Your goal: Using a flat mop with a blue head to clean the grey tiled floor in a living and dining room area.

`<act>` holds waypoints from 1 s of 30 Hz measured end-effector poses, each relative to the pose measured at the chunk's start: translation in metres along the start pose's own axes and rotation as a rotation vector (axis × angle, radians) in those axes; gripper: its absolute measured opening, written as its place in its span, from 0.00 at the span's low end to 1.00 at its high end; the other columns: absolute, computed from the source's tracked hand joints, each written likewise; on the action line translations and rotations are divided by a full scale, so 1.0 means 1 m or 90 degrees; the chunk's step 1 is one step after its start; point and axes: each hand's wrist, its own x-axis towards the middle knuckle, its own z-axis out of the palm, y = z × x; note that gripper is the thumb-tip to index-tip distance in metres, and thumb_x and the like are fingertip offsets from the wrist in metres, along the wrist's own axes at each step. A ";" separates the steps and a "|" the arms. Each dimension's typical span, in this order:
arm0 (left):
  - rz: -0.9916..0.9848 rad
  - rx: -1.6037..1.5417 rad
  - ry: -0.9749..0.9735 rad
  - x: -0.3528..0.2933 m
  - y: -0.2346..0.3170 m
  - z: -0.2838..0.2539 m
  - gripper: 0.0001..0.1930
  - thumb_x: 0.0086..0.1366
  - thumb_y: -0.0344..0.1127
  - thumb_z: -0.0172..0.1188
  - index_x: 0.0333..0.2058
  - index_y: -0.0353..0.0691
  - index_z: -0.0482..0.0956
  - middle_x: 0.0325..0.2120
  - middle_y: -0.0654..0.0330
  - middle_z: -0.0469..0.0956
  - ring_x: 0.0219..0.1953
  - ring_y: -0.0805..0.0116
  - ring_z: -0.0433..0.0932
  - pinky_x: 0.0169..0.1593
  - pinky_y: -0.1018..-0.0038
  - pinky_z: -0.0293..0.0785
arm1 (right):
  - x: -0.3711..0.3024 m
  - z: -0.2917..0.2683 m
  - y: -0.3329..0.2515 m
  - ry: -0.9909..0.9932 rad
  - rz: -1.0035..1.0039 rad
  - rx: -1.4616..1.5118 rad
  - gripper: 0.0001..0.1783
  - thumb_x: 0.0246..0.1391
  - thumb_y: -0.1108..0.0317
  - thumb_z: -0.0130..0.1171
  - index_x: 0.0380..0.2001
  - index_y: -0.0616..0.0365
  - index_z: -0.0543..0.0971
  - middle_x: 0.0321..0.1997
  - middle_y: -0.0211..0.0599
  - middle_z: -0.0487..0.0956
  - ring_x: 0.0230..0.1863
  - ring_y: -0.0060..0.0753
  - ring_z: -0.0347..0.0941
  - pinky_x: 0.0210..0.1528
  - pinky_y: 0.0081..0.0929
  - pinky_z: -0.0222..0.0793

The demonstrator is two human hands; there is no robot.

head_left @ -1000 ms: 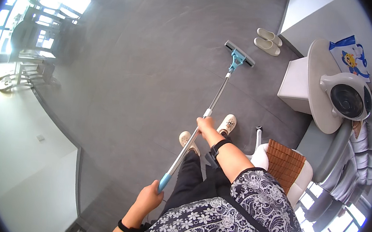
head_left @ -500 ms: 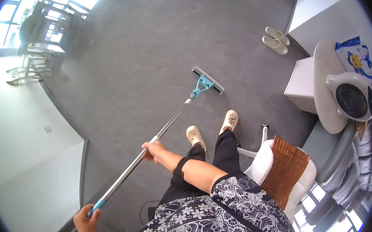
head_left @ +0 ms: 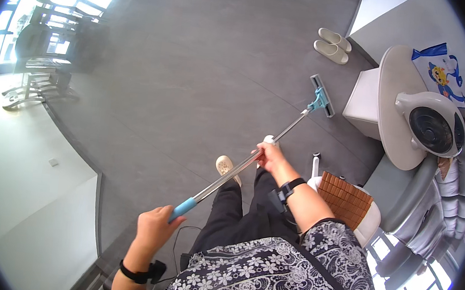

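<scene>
A sponge mop (head_left: 221, 185) runs slantwise across the view, with a silver pole, a light blue grip at its upper end and a blue-and-grey head. My left hand (head_left: 155, 228) is wrapped round the blue grip at lower left. Farther along, my right hand (head_left: 268, 156) closes on the metal pole. The mop head (head_left: 322, 98) rests on the grey floor (head_left: 196, 57) to the right, near a white cabinet. My cream clogs (head_left: 225, 165) stand under the pole, one partly hidden by my right hand.
A white box-like cabinet (head_left: 363, 104) and an oval tabletop (head_left: 388, 104) carrying a white fan-like appliance (head_left: 431, 129) stand at right. Pale slippers (head_left: 332, 53) lie by the wall. Beside me is a white chair with a brown slatted mat (head_left: 344, 200). Chairs (head_left: 43, 51) stand far left.
The mop head has swung to the right across the floor, toward the cabinet. Both my hands have moved right with the pole, still gripping it.
</scene>
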 end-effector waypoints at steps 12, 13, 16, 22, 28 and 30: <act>0.079 -0.018 0.005 0.024 -0.004 0.015 0.14 0.46 0.44 0.61 0.26 0.43 0.71 0.14 0.64 0.70 0.17 0.66 0.72 0.19 0.72 0.66 | -0.021 -0.020 0.009 0.160 -0.084 0.063 0.06 0.39 0.67 0.49 0.24 0.54 0.68 0.17 0.35 0.74 0.14 0.26 0.68 0.12 0.20 0.55; 0.095 -0.001 -0.020 0.025 0.004 0.024 0.14 0.47 0.44 0.60 0.27 0.43 0.71 0.15 0.63 0.70 0.17 0.65 0.72 0.20 0.72 0.67 | -0.018 -0.030 0.012 0.181 -0.089 0.067 0.06 0.40 0.66 0.48 0.24 0.55 0.68 0.17 0.35 0.73 0.13 0.25 0.67 0.11 0.20 0.54; 0.105 0.014 -0.052 0.009 0.004 0.034 0.16 0.48 0.45 0.59 0.33 0.44 0.71 0.16 0.63 0.70 0.18 0.64 0.73 0.20 0.72 0.68 | 0.005 -0.039 0.022 0.203 -0.011 -0.005 0.09 0.43 0.63 0.47 0.24 0.57 0.67 0.16 0.36 0.71 0.12 0.24 0.64 0.10 0.19 0.53; -0.098 -0.085 0.036 -0.064 -0.080 -0.022 0.16 0.40 0.35 0.66 0.31 0.39 0.76 0.18 0.56 0.73 0.19 0.60 0.72 0.22 0.72 0.67 | 0.011 0.079 0.095 0.033 0.075 -0.136 0.16 0.47 0.57 0.44 0.28 0.60 0.68 0.21 0.42 0.73 0.15 0.34 0.70 0.10 0.20 0.53; -0.263 -0.039 0.186 -0.174 -0.124 -0.092 0.15 0.39 0.34 0.66 0.28 0.35 0.77 0.16 0.53 0.72 0.17 0.59 0.70 0.21 0.72 0.63 | -0.025 0.221 0.166 -0.205 0.173 -0.298 0.21 0.48 0.50 0.40 0.30 0.59 0.68 0.24 0.38 0.73 0.18 0.32 0.71 0.13 0.21 0.56; -0.289 -0.027 0.215 -0.196 -0.118 -0.107 0.15 0.38 0.34 0.66 0.27 0.34 0.77 0.16 0.53 0.72 0.17 0.59 0.70 0.21 0.72 0.63 | -0.039 0.248 0.183 -0.228 0.173 -0.321 0.24 0.49 0.49 0.41 0.27 0.62 0.70 0.23 0.40 0.73 0.17 0.32 0.71 0.09 0.18 0.53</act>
